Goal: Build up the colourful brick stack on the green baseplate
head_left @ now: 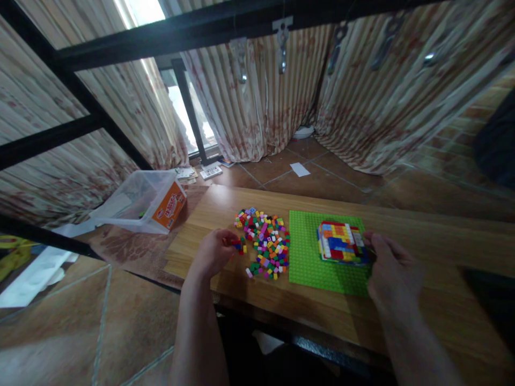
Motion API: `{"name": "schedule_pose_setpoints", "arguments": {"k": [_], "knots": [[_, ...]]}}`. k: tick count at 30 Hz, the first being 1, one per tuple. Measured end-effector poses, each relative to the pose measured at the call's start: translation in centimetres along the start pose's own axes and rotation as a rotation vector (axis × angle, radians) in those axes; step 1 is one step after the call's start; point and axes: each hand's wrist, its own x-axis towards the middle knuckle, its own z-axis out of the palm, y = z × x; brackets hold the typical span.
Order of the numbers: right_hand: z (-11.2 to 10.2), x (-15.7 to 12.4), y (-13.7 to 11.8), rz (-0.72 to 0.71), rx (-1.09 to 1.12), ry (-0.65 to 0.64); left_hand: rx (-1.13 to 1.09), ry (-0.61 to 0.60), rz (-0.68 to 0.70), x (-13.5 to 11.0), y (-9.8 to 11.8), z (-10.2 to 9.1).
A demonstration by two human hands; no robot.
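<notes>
Sorting through loose bricks appeared to be the step in hand, with the left hand (pixel 212 251) brought to the near left edge of the brick pile (pixel 270 241). Its fingers were curled nearly together beside a few dark bricks (pixel 238 245); whether one was pinched could not be told.

Over to the right, the multicoloured brick block (pixel 340 241) was seen on the green baseplate (pixel 303 257), right of its centre, with red, orange, yellow, blue and white shown on top. Its right edge was met, or very nearly so, by the bent fingers of the right hand (pixel 392 273); a firm grip could not be confirmed.

At far left, the clear tub (pixel 139 206) was placed beyond the end of the wooden table (pixel 193 225).

Judged from this layout, a single brick needed to be picked cleanly from the pile and lined up with the studs, while the block was kept steady from the right.
</notes>
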Motion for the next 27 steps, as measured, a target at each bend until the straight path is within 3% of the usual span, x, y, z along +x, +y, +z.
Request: {"name": "schedule_pose_setpoints", "arguments": {"k": [12,20,24,27], "knots": [[0.0,0.2,0.3,0.002,0.007,-0.024,0.264,0.014,0.106,0.0,1.0,0.9],[0.1,0.2,0.2,0.026,0.034,-0.032,0.176,0.02,0.093,0.3,0.8,1.0],[0.0,0.3,0.2,-0.033,-0.013,-0.027,0.105,0.095,0.054,0.5,1.1,0.8],[-0.1,0.2,-0.2,-0.14,-0.131,0.001,-0.076,0.131,0.025,0.5,1.3,0.7]]}}
